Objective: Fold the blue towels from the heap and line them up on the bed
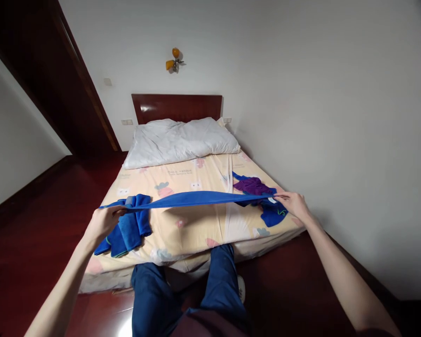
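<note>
A blue cloth (pixel 196 198) is stretched sideways above the bed, pulled into a long narrow band. My left hand (pixel 107 220) pinches its left end, over folded blue cloths (pixel 128 234) lying at the bed's left front. At the other end my right hand (pixel 293 204) grips the cloth between thumb and fingers, where a small white tag shows. Just behind and below that hand lies a loose heap of blue and purple cloths (pixel 254 186), partly covered by the stretched one.
The bed (pixel 182 180) has a cream patterned sheet. White bedding (pixel 182 140) lies before the dark wooden headboard (pixel 178 107). A wall (pixel 337 117) runs along the right, and a dark door (pixel 45 84) is at left. My legs touch or nearly touch the bed's front edge.
</note>
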Demonstrator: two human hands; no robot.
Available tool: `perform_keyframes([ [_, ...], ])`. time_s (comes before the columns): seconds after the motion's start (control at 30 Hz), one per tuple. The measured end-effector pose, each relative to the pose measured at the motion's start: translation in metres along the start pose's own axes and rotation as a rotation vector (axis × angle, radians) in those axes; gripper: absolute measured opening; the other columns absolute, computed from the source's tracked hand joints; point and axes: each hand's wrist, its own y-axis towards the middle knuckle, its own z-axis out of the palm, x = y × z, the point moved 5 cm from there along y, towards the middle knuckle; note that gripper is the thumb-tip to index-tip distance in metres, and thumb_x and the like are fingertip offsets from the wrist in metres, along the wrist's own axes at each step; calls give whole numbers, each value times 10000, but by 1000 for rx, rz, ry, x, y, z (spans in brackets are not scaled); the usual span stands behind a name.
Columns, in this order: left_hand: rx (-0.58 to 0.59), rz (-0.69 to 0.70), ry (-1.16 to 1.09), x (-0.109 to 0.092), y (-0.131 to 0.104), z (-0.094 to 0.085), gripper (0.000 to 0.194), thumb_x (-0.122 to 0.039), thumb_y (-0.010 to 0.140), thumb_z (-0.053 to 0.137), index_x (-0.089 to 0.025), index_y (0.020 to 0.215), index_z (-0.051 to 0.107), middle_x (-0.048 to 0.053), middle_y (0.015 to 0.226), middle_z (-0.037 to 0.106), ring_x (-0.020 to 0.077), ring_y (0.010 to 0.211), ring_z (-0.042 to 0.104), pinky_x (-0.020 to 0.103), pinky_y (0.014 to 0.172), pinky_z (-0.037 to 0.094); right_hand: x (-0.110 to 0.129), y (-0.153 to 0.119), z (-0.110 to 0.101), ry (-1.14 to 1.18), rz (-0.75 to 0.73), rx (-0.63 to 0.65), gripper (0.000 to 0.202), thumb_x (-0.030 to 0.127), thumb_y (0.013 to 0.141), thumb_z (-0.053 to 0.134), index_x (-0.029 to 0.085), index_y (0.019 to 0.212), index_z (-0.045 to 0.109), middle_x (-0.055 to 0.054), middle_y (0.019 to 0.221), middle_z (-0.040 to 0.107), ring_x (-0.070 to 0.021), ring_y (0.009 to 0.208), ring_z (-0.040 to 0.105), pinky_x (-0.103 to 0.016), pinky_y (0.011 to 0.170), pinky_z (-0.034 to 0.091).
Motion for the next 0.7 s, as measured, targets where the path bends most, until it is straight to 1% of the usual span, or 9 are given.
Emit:
perform_keyframes([
  [0.1,181,-5,-29,0,-1,7,388,-439,806,530,-184,978,766,49,782,757,240,722,723,297,733,558,-20,-11,-5,10,25,184,257,404,721,762,176,834,799,-100,823,790,-271,764,762,-337,736,607],
  [0.17,291,5,-58,-3,2,11,394,-493,780,542,-202,926,762,34,789,756,240,728,727,293,721,577,-27,-12,-11,6,20,255,307,472,711,756,191,827,799,-79,796,788,-278,756,763,-346,729,614],
  [0.23,394,16,-87,-5,9,17,402,-537,753,558,-210,883,753,30,784,755,239,725,728,287,702,591,-30,-7,-16,-24,5,286,328,503,707,751,198,819,798,-71,788,788,-284,754,762,-354,728,615],
  [0.3,476,14,-114,-3,22,27,403,-555,723,578,-211,854,742,34,767,751,241,728,729,285,683,598,-32,3,-17,-55,11,303,308,491,708,750,202,807,795,-65,761,784,-281,737,760,-357,722,614],
  [0.4,561,23,-119,3,48,50,378,-540,706,580,-216,827,733,30,735,746,239,741,732,277,683,596,-34,25,-6,-94,36,345,218,426,713,747,219,770,781,-45,694,768,-259,692,753,-342,698,609],
  [0.5,572,26,-48,6,79,74,309,-470,725,565,-226,807,737,8,685,735,211,709,729,254,720,578,-35,52,18,-140,33,376,101,322,718,733,226,729,762,-22,630,745,-223,640,740,-309,674,598],
  [0.57,543,21,14,3,99,85,268,-405,742,556,-223,802,744,4,651,726,200,684,725,245,729,564,-36,73,35,-200,34,346,46,254,716,718,223,706,751,-9,606,735,-207,627,735,-296,681,592],
  [0.63,462,35,77,-5,118,89,246,-336,750,552,-209,804,755,21,644,727,210,693,725,257,744,557,-34,95,50,-265,18,264,43,210,717,709,219,698,747,-6,614,736,-203,651,740,-293,707,592],
  [0.7,299,65,136,-15,135,85,248,-273,752,546,-187,812,771,58,710,752,236,762,732,286,789,557,-27,116,59,-291,-66,122,56,201,738,701,204,711,750,-28,651,749,-209,679,744,-295,726,593],
])
